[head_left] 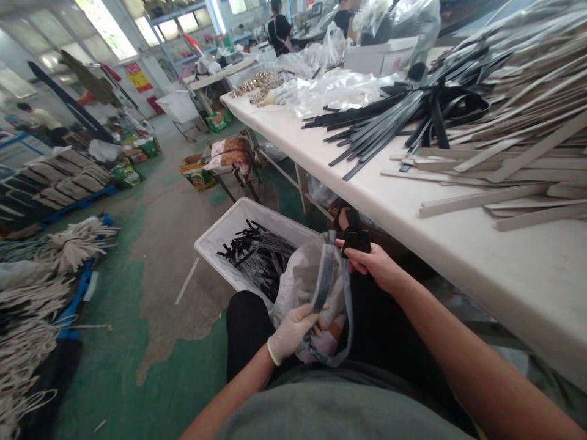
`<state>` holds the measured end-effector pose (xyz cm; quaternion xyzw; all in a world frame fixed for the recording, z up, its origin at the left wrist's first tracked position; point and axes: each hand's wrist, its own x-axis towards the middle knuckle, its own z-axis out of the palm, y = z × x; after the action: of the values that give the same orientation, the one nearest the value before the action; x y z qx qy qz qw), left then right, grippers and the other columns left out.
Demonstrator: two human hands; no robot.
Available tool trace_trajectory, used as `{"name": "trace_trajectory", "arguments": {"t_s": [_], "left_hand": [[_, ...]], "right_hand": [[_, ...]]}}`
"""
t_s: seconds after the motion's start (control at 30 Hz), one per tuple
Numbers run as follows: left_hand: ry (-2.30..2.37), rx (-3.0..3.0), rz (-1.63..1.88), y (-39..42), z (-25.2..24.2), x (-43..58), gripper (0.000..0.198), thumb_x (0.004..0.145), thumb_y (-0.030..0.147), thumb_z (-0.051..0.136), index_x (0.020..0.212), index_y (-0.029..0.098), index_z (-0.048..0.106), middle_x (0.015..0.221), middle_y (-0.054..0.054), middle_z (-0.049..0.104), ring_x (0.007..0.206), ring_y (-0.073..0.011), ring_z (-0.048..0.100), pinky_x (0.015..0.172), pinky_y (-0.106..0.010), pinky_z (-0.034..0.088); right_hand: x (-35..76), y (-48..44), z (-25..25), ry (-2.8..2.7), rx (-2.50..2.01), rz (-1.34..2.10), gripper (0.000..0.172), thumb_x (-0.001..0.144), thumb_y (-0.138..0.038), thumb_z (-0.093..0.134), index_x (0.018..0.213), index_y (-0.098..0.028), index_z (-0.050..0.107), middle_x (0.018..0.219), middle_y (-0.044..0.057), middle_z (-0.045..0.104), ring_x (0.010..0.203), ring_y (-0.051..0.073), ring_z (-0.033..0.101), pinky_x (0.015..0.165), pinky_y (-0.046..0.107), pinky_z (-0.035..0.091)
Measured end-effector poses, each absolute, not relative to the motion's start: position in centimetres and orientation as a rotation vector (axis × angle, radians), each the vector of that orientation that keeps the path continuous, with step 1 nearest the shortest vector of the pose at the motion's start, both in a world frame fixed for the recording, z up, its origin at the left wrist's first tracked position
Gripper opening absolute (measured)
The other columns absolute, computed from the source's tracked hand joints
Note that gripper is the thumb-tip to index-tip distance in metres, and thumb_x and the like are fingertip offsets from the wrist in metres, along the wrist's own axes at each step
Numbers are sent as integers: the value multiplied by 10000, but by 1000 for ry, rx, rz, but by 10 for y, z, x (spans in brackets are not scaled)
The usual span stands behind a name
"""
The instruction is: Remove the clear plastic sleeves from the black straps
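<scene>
In a pale glove, my left hand (pixel 293 333) is closed on a dark grey strap (pixel 323 278) over my lap. The strap curves up and loops round on the right side, its upper end close to my right hand (pixel 373 263). My bare right hand is closed on a small black block-like object (pixel 356 239), whose kind I cannot make out. A whitish bag (pixel 293 278) lies behind the strap, between my legs. Just beyond it, a white plastic bin (pixel 220 223) holds many short black strips (pixel 261 260).
On my right runs a long white table (pixel 367 195) with black straps (pixel 376 128), beige strips (pixel 504 165), plastic bags (pixel 339 91) and brass-coloured rings (pixel 257 84). Bundled cords (pixel 77 244) lie at left on blue pallets. A padded stool (pixel 232 153) stands ahead. Other people (pixel 279 30) are farther back.
</scene>
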<state>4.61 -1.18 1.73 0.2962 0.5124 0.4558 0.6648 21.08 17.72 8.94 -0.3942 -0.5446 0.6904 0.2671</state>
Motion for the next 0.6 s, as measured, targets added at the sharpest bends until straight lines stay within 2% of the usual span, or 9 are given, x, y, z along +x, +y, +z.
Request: {"name": "trace_trajectory", "arguments": {"t_s": [0.13, 0.23, 0.33, 0.4, 0.47, 0.53, 0.6], "left_hand": [[1167, 738, 963, -14, 18, 44, 391, 869, 458, 598, 1081, 150, 715, 793, -58, 657, 637, -137, 556, 670, -285, 436], [1166, 773, 955, -10, 27, 40, 395, 834, 465, 644, 1065, 155, 722, 869, -77, 691, 783, -185, 613, 784, -310, 457], [1075, 775, 1115, 5, 42, 41, 437, 773, 449, 715, 1130, 197, 693, 1068, -90, 694, 1039, -256, 605, 946, -347, 434], [1041, 744, 1251, 19, 51, 45, 466, 746, 424, 744, 1153, 207, 676, 1139, -90, 677, 1097, -280, 586, 983, -365, 423], [1096, 697, 1340, 31, 55, 51, 408, 732, 389, 757, 1084, 191, 696, 1088, -90, 687, 1054, -279, 600, 969, -370, 432], [1164, 652, 1343, 35, 55, 55, 293, 742, 364, 748, 969, 182, 717, 955, -80, 697, 960, -258, 615, 931, -361, 446], [1164, 517, 1312, 31, 51, 56, 199, 731, 331, 759, 844, 172, 719, 813, -67, 680, 864, -238, 609, 889, -350, 453]], "right_hand": [[212, 179, 93, -1498, -1012, 1886, 539, 761, -509, 689, 1136, -122, 711, 414, -95, 330, 425, 89, 344, 558, 266, 444], [210, 176, 101, -1553, -1012, 1835, 462, 768, -484, 689, 1048, -120, 743, 408, -90, 342, 419, 77, 337, 524, 247, 413], [198, 163, 107, -1664, -1060, 1768, 436, 724, -459, 722, 998, -122, 753, 496, -37, 518, 447, 88, 419, 455, 233, 364], [186, 152, 110, -1796, -1028, 1743, 404, 704, -453, 729, 957, -139, 760, 628, 13, 640, 513, 117, 511, 459, 234, 382], [178, 141, 112, -1950, -959, 1686, 333, 702, -439, 730, 873, -156, 769, 718, 37, 692, 609, 153, 584, 525, 246, 439], [176, 134, 114, -2062, -926, 1608, 275, 707, -421, 730, 803, -166, 769, 720, 40, 700, 655, 172, 607, 570, 252, 461], [180, 133, 118, -2074, -959, 1559, 266, 716, -417, 718, 802, -172, 773, 673, 38, 687, 607, 161, 584, 525, 244, 438]]}}
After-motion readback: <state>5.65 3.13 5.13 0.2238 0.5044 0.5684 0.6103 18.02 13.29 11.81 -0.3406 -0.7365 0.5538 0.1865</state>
